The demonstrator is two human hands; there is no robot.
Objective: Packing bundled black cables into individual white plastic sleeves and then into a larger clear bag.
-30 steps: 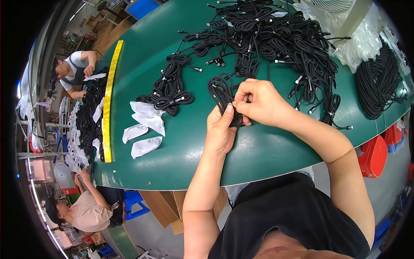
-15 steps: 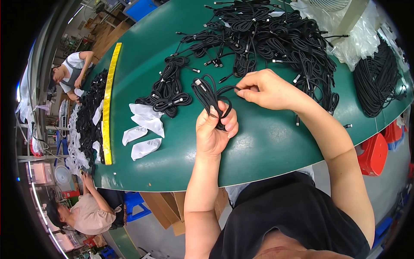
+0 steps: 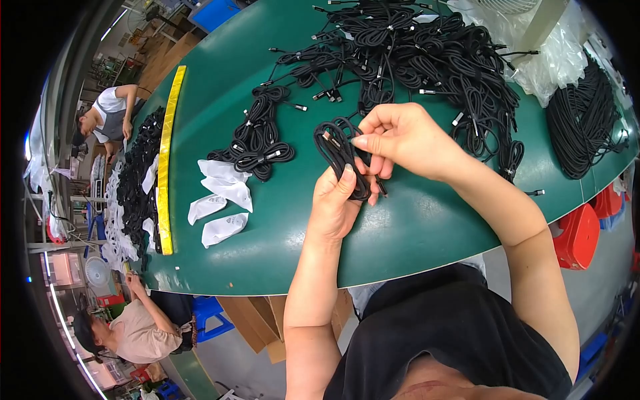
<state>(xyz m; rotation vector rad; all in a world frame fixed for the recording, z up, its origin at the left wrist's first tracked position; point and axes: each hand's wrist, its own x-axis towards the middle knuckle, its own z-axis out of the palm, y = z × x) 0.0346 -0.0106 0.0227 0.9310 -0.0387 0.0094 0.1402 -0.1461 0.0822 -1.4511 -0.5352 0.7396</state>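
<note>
A black cable (image 3: 338, 155), wound into an oval coil with a metal plug showing near its top, is held up over the green table. My left hand (image 3: 339, 208) grips the lower part of the coil, thumb across its front and fingers behind. At the coil's right side my right hand (image 3: 412, 141) is closed, thumb and forefinger pinching a strand of the same cable. Another black plug end pokes out below the fingers. To the left lie several coiled cables (image 3: 257, 137) and white pouches (image 3: 225, 229).
A big heap of black cables (image 3: 393, 50) covers the table's (image 3: 293, 243) far side, with clear plastic bags (image 3: 553, 67) and a bundle of black cord (image 3: 580, 127) to its right. A yellow strip (image 3: 170, 153) crosses the left part. Two people work beyond it. A red stool (image 3: 577, 240) stands lower right.
The cable coil has turned and shifted slightly right in my left hand. My right hand has come in against the coil, and the strand it pulled out sideways now lies close to the loops.
</note>
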